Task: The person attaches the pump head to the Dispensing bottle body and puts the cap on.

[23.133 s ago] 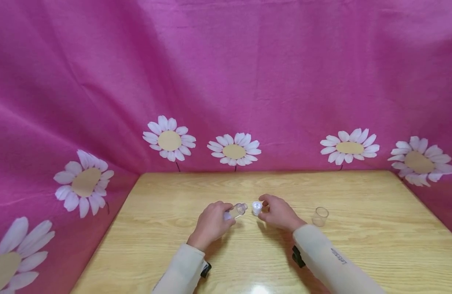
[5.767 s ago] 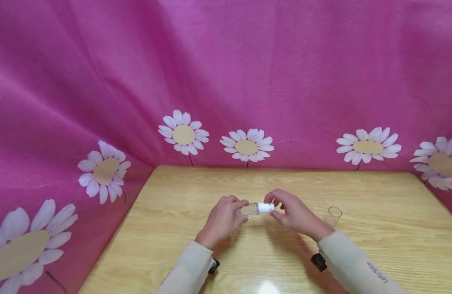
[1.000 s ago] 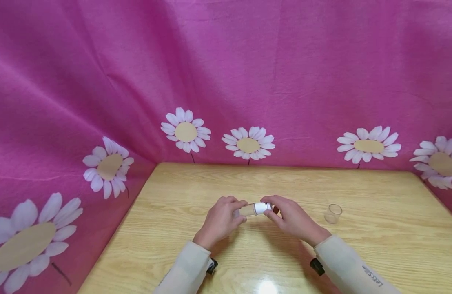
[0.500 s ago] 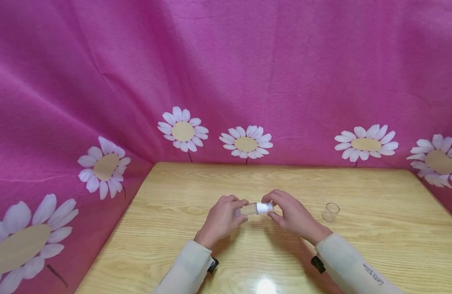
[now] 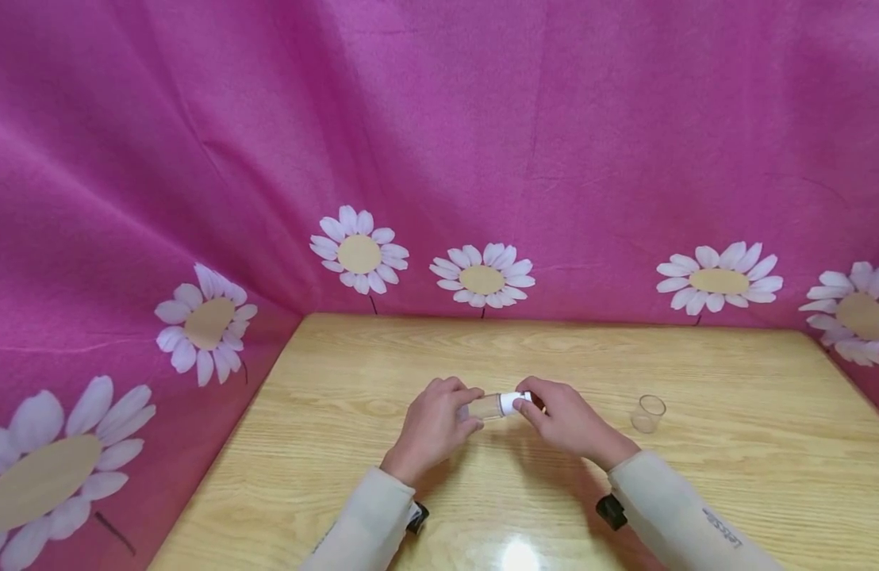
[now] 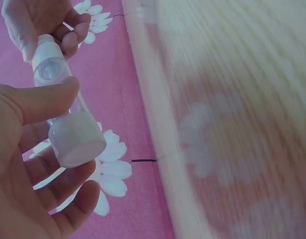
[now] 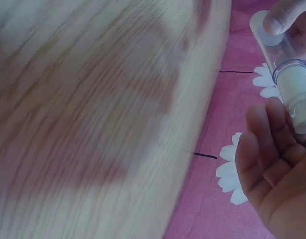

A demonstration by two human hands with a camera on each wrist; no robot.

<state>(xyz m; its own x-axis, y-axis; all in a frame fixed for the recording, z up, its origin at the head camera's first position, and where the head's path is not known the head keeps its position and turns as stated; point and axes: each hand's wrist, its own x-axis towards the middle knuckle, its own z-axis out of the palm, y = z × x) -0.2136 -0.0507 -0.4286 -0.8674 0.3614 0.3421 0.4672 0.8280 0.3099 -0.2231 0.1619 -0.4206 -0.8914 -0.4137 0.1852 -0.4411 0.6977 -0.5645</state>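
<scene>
Above the table, a small clear bottle (image 5: 488,407) lies nearly level, its white base toward the left. My left hand (image 5: 428,428) grips the bottle's body between thumb and fingers; in the left wrist view the white base (image 6: 77,139) shows below the thumb. A white pump top (image 5: 509,403) sits on the bottle's neck. My right hand (image 5: 575,420) pinches that top between thumb and forefinger. The right wrist view shows the top (image 7: 295,87) beside the right hand's other fingers, which curl loosely; the right thumb is hidden there.
A clear, cup-shaped cap (image 5: 648,415) stands on the wooden table (image 5: 339,476), to the right of the right hand. Behind the table hangs a pink cloth (image 5: 589,159) printed with white daisies.
Much earlier the white top was apart from the bottle; now it sits on the neck. Over the last second the right fingers have loosened and pinched the top again. The left hand has barely moved.
</scene>
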